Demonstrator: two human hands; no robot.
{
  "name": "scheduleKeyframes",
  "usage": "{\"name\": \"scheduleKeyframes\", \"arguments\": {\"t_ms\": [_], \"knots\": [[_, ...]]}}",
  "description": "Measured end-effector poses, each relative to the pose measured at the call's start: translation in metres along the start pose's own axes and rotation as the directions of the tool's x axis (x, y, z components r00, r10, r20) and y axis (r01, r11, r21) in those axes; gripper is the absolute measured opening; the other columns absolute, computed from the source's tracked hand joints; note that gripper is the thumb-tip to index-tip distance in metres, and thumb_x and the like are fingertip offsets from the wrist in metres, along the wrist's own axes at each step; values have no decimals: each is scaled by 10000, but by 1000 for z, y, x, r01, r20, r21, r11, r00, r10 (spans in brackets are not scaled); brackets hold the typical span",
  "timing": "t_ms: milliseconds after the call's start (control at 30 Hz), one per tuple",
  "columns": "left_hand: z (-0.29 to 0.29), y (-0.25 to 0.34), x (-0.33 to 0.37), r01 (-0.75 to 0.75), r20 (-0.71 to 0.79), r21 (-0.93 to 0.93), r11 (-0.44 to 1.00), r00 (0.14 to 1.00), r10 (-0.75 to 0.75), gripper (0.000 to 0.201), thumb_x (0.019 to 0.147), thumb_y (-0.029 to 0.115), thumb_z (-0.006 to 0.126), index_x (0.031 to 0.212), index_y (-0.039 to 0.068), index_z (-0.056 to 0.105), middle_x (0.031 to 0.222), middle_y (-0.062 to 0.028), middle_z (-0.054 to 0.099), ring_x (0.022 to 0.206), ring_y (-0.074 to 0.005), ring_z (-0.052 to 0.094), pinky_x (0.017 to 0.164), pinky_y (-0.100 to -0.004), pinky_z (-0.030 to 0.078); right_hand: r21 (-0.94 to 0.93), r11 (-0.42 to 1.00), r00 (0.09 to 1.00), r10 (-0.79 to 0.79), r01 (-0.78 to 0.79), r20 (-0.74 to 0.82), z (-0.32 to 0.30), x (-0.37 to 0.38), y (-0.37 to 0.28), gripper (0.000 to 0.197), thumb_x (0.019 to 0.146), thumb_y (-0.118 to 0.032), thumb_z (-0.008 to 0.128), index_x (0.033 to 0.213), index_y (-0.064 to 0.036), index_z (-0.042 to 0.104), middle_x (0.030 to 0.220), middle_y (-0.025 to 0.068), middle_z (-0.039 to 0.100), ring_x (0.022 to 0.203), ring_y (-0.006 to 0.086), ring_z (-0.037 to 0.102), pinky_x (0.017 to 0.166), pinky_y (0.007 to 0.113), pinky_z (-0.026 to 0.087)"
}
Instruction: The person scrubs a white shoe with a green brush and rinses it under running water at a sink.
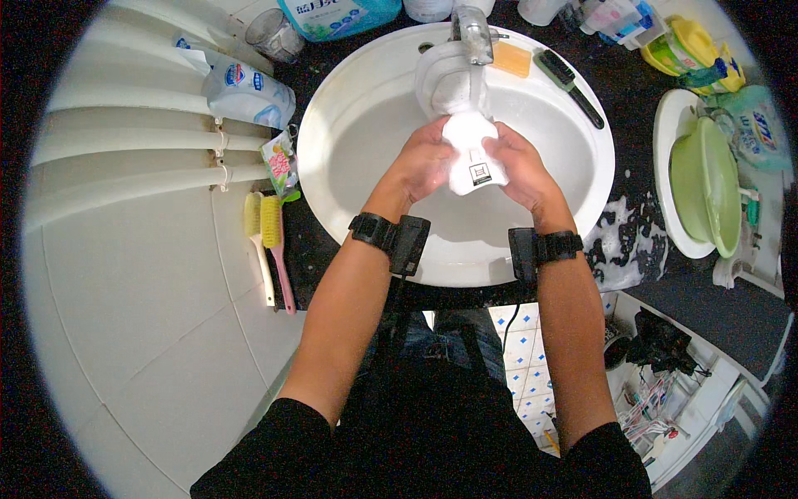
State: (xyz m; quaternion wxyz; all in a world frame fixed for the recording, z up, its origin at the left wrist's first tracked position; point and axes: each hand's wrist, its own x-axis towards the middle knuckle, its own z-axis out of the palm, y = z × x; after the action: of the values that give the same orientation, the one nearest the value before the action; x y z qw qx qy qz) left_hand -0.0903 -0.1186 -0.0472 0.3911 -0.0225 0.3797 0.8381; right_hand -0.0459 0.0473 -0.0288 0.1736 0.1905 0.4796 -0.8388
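Both my hands hold a white shoe-shaped item (472, 137) over the sink, with a small black square mark on its near end. My left hand (426, 160) grips its left side and my right hand (519, 162) its right side, thumbs on top. Glare washes out its surface, so its exact kind is unclear. Just beyond it, under the chrome faucet (475, 40), is a pale rounded form (445, 79); I cannot tell whether it is part of the same item. The white oval sink (357, 133) surrounds them.
On the rim lie an orange soap bar (511, 60) and a dark-handled brush (569, 87). Two yellow-bristled brushes (271, 224) lie at left, near a clear bottle (247, 93). Suds (623, 241) cover the right counter beside a green basin (705, 187). A drinking glass (274, 35) stands at the back left.
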Motion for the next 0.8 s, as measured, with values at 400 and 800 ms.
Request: {"name": "scheduleKeyframes", "arguments": {"t_ms": [400, 800], "knots": [[15, 28, -9, -44, -28, 995, 87, 728, 685, 734, 725, 262, 751, 1304, -15, 396, 1280, -208, 453, 1145, -286, 479, 894, -368, 443, 45, 999, 998, -15, 18, -65, -10, -23, 31, 452, 866, -130, 444, 1264, 82, 417, 1119, 145, 575, 993, 204, 589, 885, 309, 470], [38, 35, 3, -68, -118, 970, 233, 704, 700, 473, 775, 348, 709, 1098, 22, 595, 904, -177, 671, 804, -310, 661, 721, -362, 510, -31, 985, 932, -168, 167, -321, 8, -47, 1, 345, 888, -158, 531, 1152, 60, 481, 1019, 120, 604, 898, 163, 611, 776, 273, 493]]}}
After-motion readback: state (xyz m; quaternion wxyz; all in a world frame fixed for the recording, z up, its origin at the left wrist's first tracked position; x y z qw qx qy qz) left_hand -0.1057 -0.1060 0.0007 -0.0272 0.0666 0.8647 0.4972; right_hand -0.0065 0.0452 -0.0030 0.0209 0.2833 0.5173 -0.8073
